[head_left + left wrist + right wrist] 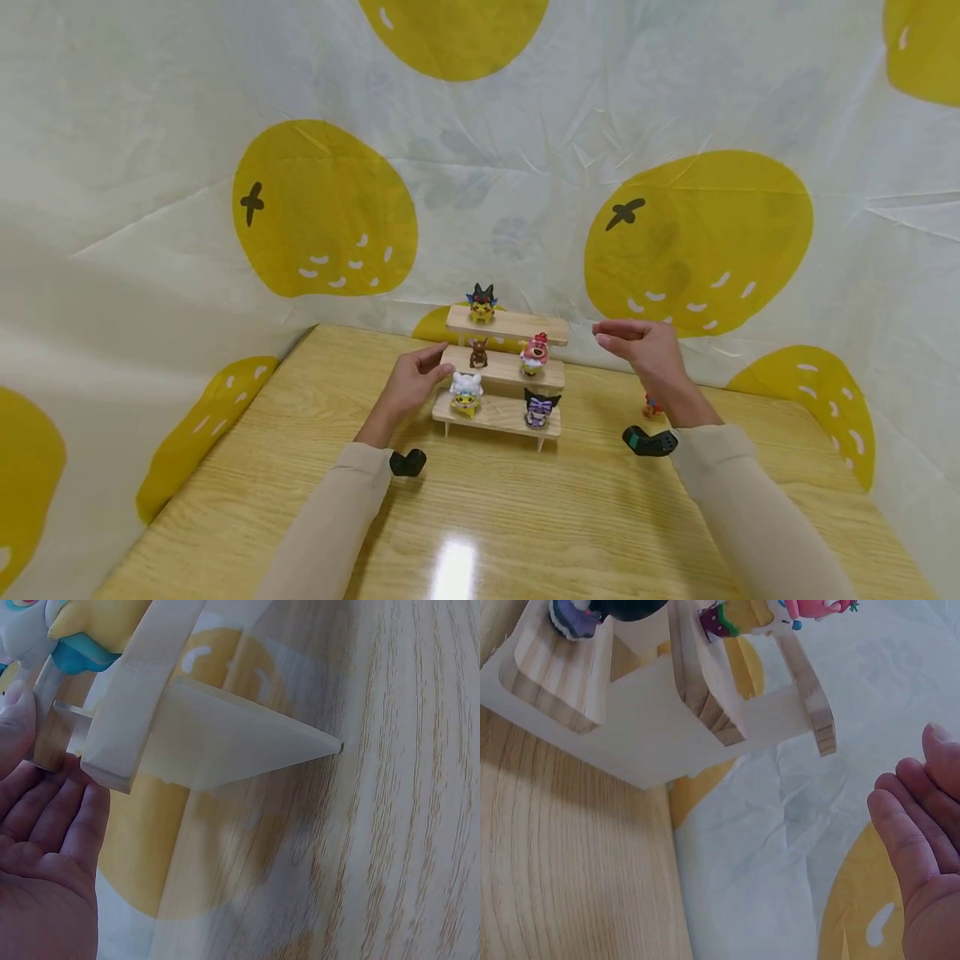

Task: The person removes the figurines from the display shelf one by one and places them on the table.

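A three-tier wooden display stand (498, 414) stands on the table with small toy figures on its steps. My left hand (408, 383) holds the left end of the middle step; in the left wrist view the thumb (16, 724) lies on one side of the board and the fingers on the other. My right hand (648, 350) is in the air right of the top step, its fingers extended, holding nothing. A dark-eared yellow figure (482, 305) is on top. The middle step bears a brown figure (478, 354) and a pink-headed one (534, 356). Below stand a white-hooded figure (467, 395) and a black-and-purple figure (540, 409).
A small red-and-blue figure (652, 407) sits on the wooden table (540, 517), partly hidden by my right wrist. Behind the table hangs a white cloth (510, 183) with large yellow fruit prints. Black wrist devices (649, 442) show at both cuffs.
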